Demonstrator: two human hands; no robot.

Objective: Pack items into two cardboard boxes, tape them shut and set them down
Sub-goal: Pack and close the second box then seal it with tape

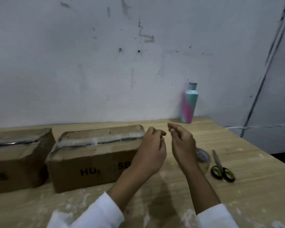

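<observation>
Hovering beside the taped box: hands, apparently empty.

Both hands are held up side by side, near but apart, with the fingertips turned toward each other.

Left hand: the back faces the camera, the fingers are curled, and the thumb tip lies close to the forefinger (whether anything is pinched there cannot be told).

Right hand: the fingers are loosely bent and point leftward, with nothing visible in its grasp.

The left forearm slants up from lower centre. The right forearm rises from lower right. Both wrists are bare above white sleeves.
</observation>
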